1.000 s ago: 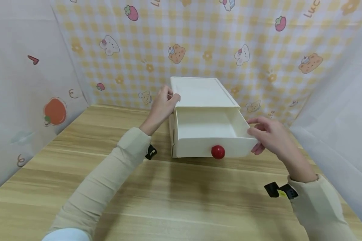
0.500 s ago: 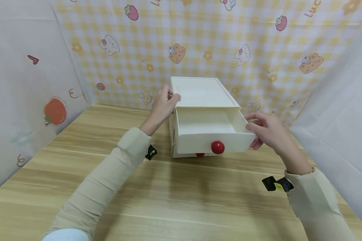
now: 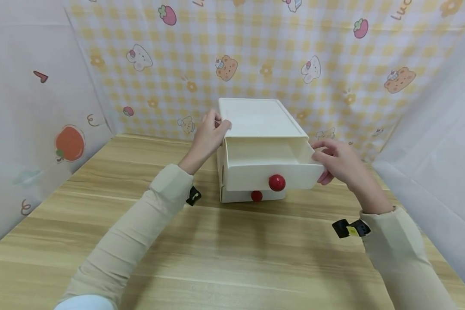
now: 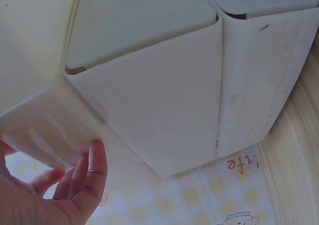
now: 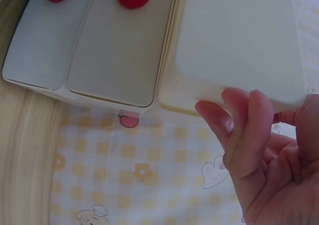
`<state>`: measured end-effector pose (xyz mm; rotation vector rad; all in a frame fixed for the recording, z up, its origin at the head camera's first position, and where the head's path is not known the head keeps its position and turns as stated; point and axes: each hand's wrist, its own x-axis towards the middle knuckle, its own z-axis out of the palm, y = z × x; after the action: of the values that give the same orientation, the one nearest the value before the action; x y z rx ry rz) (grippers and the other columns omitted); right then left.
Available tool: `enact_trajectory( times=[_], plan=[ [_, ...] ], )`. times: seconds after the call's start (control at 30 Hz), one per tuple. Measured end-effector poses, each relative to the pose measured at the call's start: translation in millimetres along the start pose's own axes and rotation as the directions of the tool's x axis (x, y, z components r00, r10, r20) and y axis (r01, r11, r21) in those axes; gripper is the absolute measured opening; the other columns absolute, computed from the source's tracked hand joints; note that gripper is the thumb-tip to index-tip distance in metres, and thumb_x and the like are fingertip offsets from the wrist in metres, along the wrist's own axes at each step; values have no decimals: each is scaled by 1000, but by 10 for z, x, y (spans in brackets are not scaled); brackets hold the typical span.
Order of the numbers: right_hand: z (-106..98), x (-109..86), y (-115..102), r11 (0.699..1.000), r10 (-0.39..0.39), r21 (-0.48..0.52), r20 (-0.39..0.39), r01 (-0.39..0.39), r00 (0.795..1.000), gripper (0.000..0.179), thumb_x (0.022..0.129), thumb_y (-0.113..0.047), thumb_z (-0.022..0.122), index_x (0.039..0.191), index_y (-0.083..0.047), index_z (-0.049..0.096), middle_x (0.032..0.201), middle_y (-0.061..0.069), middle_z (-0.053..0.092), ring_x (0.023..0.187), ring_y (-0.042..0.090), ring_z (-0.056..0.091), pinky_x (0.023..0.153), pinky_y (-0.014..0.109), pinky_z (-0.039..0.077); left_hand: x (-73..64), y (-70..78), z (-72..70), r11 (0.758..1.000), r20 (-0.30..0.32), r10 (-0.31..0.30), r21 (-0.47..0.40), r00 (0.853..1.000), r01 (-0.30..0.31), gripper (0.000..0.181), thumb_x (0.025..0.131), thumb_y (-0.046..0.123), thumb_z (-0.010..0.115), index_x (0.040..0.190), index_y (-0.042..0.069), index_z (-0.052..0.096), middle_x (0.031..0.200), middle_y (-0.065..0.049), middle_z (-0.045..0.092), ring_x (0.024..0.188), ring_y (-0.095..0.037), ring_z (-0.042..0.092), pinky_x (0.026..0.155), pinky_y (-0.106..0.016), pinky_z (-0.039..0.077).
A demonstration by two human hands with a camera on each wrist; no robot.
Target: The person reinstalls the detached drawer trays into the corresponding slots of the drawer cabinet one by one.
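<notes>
A white drawer cabinet (image 3: 261, 116) stands on the table, its top drawer (image 3: 263, 177) partly out. That drawer has a red knob (image 3: 277, 182) and nothing visible inside. With bent fingers and thumb, my left hand (image 3: 209, 135) grips the cabinet's upper left edge; the left wrist view shows those fingers (image 4: 94, 170) against the side wall. My right hand (image 3: 341, 163) pinches the drawer's right wall near the front corner. Seen from the right wrist, its fingers (image 5: 249, 120) lie along the drawer's outer side. Lower drawers (image 5: 119, 45) with red knobs are closed.
The wooden table (image 3: 217, 258) spreads in front of the cabinet. Behind hangs a yellow checked cloth (image 3: 263, 43) with cartoon prints, close to the cabinet's back. Pale cloth walls (image 3: 23, 107) rise on both sides.
The top drawer has slid back toward the cabinet, with my right hand moving along with it. A lower drawer's red knob has come into view beneath. My left hand has stayed put.
</notes>
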<state>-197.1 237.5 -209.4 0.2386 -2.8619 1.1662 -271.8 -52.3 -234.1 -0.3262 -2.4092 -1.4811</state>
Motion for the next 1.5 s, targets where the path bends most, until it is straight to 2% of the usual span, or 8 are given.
enact_trajectory(
  times=[0.47,0.8,0.97,1.13,1.23,1.37,1.43,1.5],
  plan=[
    [-5,57,-32,999,6,-37,-10,-7,1000,36,90,-18,44,121,-3,51,95,27,63,48,19,62,50,35,55,7,7,3,1000,-7,-7,17,1000,7,23,86,28,47,93,8,38,101,-8,42,85,-20,47,63,-29,44],
    [-8,101,-14,1000,-3,-9,-21,3,1000,31,90,-18,46,116,-3,51,86,20,64,48,20,62,49,36,55,19,4,15,1000,-12,-2,10,1000,2,23,86,28,47,93,8,39,101,-8,42,85,-20,47,63,-29,45],
    [-16,102,-1,1000,10,11,1,-10,1000,34,91,-21,48,120,-3,48,96,24,62,49,20,63,51,35,56,13,4,17,1000,-11,1,14,1000,-1,22,87,28,47,92,8,38,99,-7,41,84,-20,46,63,-28,44],
    [-41,104,-14,999,18,34,17,-19,1000,45,94,-30,49,126,1,42,105,26,56,51,17,62,53,33,56,19,-10,19,1000,-9,4,3,1000,-4,23,87,28,48,92,8,38,98,-6,41,83,-20,46,62,-28,44],
    [-62,94,-41,999,16,46,-12,-16,1000,52,94,-37,48,128,2,39,98,18,56,53,14,61,54,31,56,23,-11,17,1000,-14,4,2,1000,-4,23,86,28,48,92,8,39,98,-6,42,83,-20,47,62,-28,44],
    [-87,26,-112,1000,-12,11,-106,13,994,54,94,-40,49,127,1,40,93,12,58,61,8,60,57,25,55,19,-16,10,1000,-11,11,1,1000,-11,23,87,28,48,92,8,38,99,-7,42,83,-20,47,63,-29,45],
    [-83,-33,-171,998,-51,-53,-162,43,986,50,93,-39,50,126,-1,43,96,12,59,69,8,59,59,22,52,15,-17,9,1000,-7,11,-2,1000,-11,23,87,28,48,91,9,38,99,-7,43,84,-20,48,63,-29,45],
    [-52,-94,-245,987,-132,-117,-212,109,968,44,93,-34,52,123,-2,48,98,14,59,79,14,59,67,26,52,13,-20,6,1000,-4,11,-4,1000,-11,23,87,28,48,91,9,38,100,-8,43,84,-20,48,63,-29,45]
  ],
)
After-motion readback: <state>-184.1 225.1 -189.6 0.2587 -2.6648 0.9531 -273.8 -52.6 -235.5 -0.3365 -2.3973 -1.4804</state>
